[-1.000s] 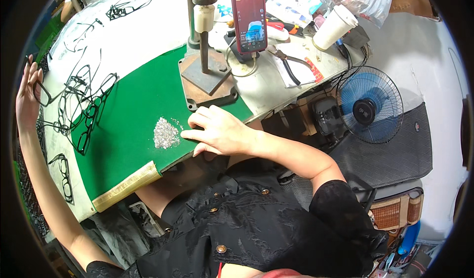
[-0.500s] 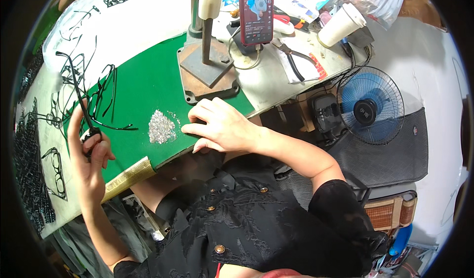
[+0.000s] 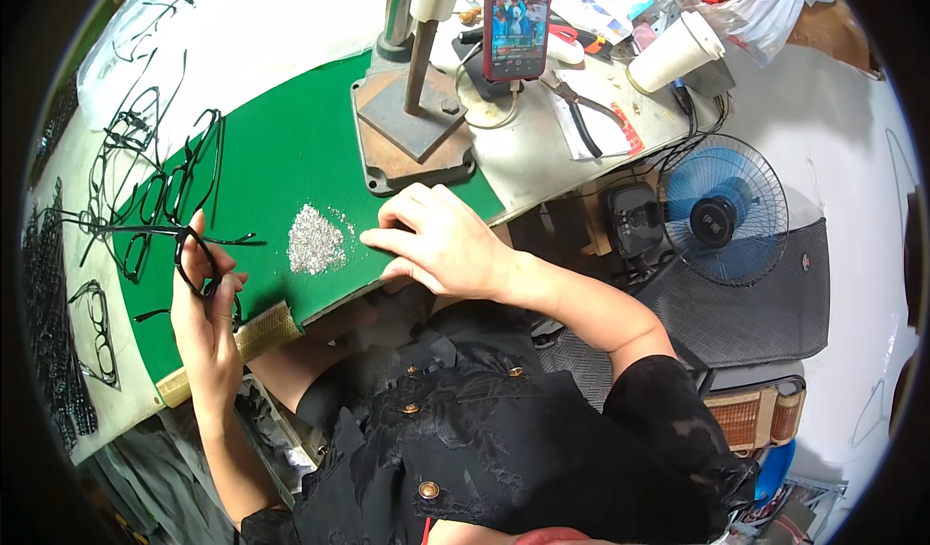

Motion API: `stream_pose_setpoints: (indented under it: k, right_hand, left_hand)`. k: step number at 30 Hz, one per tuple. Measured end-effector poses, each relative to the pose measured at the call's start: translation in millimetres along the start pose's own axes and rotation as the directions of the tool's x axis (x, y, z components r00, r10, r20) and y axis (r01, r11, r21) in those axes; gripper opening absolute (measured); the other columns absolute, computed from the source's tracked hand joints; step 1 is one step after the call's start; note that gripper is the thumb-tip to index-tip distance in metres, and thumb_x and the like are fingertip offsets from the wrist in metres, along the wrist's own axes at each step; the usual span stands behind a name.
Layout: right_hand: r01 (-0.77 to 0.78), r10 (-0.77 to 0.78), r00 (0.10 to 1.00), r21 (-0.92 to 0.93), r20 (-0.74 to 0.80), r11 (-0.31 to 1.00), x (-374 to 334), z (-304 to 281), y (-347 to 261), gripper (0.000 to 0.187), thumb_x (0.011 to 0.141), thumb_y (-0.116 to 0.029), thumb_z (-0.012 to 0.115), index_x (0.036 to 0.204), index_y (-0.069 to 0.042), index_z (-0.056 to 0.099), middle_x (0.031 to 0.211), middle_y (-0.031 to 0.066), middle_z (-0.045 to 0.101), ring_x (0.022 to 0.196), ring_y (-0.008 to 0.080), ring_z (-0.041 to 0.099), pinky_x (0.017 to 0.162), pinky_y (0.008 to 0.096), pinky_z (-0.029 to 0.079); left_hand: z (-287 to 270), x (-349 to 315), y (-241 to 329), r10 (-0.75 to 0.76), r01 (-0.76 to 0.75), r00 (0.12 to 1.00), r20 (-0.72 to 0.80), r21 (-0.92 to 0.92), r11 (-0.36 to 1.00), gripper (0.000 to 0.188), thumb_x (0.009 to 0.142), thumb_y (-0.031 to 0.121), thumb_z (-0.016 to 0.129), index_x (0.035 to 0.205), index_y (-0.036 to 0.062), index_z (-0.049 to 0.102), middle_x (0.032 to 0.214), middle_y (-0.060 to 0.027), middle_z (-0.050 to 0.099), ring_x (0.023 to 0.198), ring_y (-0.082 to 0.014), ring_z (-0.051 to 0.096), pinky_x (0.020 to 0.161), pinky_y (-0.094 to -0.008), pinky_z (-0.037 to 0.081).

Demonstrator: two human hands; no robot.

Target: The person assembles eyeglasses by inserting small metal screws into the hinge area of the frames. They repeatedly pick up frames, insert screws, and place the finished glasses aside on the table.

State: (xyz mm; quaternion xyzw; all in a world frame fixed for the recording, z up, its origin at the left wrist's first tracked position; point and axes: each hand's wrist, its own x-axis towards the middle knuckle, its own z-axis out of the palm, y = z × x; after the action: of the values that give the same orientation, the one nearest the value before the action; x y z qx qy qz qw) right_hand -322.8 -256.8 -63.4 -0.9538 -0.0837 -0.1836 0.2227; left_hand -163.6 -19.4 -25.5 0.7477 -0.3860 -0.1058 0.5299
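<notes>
i'm holding black glasses frame (image 3: 184, 234) in left hand (image 3: 205, 327) above green mat (image 3: 266, 157); right hand (image 3: 436, 243) resting curled by silvery bits (image 3: 316, 242), hold unclear. seemingly readying frame; next move probably calling for steadying it.

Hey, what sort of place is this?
Probably a small eyeglass workshop: black eyeglass frames lie tangled at the left, a heap of tiny silvery pieces sits on a green mat, and a press-like metal tool stands nearby.
</notes>
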Motion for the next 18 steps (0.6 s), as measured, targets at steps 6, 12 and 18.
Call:
stream_pose_setpoints:
  k: [6,12,18]
  right_hand:
    - [0.04,-0.04,0.999,-0.015,0.008,0.999,-5.0,-2.7,0.3,0.041,0.074,-0.029,0.072,0.11,-0.012,0.062,0.1,0.0053,0.054,0.096,0.0233,0.051,0.08,0.0359,0.04]
    - [0.036,-0.036,0.999,0.009,0.001,0.999,-5.6,-8.3,4.3,0.04,0.074,-0.029,0.072,0.108,-0.01,0.062,0.099,0.005,0.054,0.095,0.0232,0.052,0.08,0.0355,0.041]
    - [0.024,-0.023,0.997,0.015,-0.072,1.0,0.6,0.4,6.2,0.033,0.072,-0.022,0.073,0.1,-0.007,0.063,0.094,0.0063,0.057,0.092,0.0239,0.054,0.078,0.0352,0.042]
  left_hand:
    - [9.5,-8.2,-17.2,0.014,-0.013,0.998,-0.065,0.027,1.0,0.043,0.098,0.003,0.044,0.14,-0.0024,0.036,0.104,-0.0063,0.056,0.085,-0.0092,0.052,0.061,-0.0203,0.046]
    - [20.4,-6.4,-10.3,0.023,-0.005,0.993,-0.114,0.159,0.987,0.042,0.095,0.001,0.049,0.137,0.004,0.043,0.097,-0.0053,0.058,0.081,-0.0106,0.055,0.061,-0.0222,0.048]
    - [24.3,-10.0,-13.8,-0.076,0.087,0.988,-0.136,0.076,0.993,0.043,0.094,0.0,0.052,0.136,0.0021,0.043,0.1,-0.0083,0.06,0.079,-0.0104,0.056,0.064,-0.0222,0.049]
